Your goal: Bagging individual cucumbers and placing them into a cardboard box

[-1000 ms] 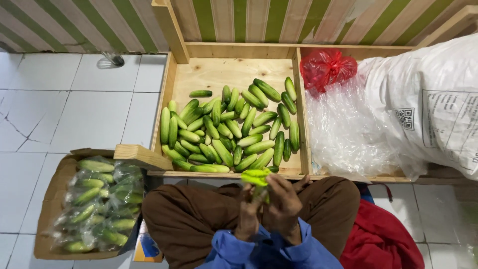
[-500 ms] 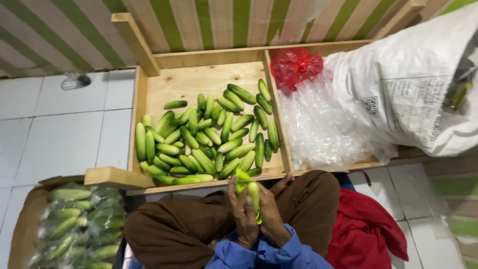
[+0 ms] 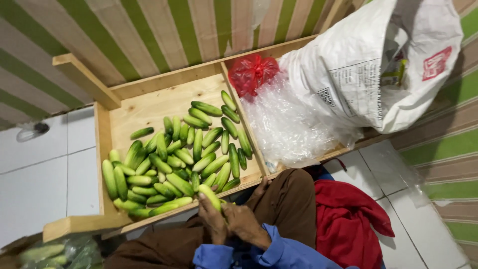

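A single head-worn camera looks steeply down from above the seated person, tilted so the scene runs askew. At six o'clock, closest to the lens, lie the blue-sleeved forearms and brown-trousered lap. The shallow pale wooden tray (image 3: 149, 107) fills the centre, angled toward eleven o'clock. The large white woven sack (image 3: 368, 65) sits at two o'clock, the white tiled floor (image 3: 45, 174) at nine.

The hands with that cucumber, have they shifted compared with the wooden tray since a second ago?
No. Both hands sit just below the wooden tray's front edge, holding one cucumber over the lap as before; only the camera view has swung.
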